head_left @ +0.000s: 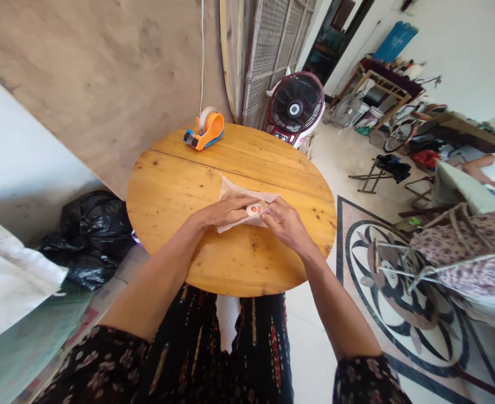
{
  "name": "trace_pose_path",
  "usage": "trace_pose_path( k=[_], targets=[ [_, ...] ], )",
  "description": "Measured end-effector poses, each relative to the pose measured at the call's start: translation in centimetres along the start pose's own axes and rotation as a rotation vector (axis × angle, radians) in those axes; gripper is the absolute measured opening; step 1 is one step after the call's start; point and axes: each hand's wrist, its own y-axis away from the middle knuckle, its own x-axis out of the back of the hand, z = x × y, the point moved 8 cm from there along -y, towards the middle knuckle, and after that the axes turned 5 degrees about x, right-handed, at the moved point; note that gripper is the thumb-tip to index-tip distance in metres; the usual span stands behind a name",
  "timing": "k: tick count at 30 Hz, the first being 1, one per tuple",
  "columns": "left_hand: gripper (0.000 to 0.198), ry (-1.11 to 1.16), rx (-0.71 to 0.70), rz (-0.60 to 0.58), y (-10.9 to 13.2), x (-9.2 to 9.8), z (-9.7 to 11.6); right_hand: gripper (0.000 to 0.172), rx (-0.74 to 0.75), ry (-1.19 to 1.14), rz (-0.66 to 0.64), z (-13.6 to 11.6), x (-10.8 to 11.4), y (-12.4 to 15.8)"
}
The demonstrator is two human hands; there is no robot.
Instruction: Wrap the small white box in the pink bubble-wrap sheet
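Note:
A small pale item with red print (255,209) lies between my hands, its exact kind too small to make out. Under and around it spreads a thin, whitish, see-through plastic wrapper (226,187) on the round wooden table (251,269). My left hand (228,210) rests flat over the wrapper's left part, fingers stretched out and their tips touching the item's left side. On the other side, my right hand (283,220) has thumb and fingers closed on the wrapper at the item's right edge. The palms' undersides are hidden.
An orange tape dispenser (207,132) stands at the table's back left edge. Behind the table is a dark red fan (296,109). Black plastic bags (94,224) lie at left. On the right are a folding stool (374,175) and a seated person's arm (479,165).

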Motion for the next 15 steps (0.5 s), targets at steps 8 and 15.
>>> trace_pose_path(
  k=[8,15],
  targets=[
    [0.046,-0.046,-0.001,0.014,-0.2,-0.1,-0.6,0.012,-0.066,-0.037,0.041,1.0,0.0,0.0],
    [0.054,0.011,0.028,0.045,-0.2,0.1,-0.7,0.023,-0.11,-0.028,0.076,1.4,0.5,-0.3]
  ],
)
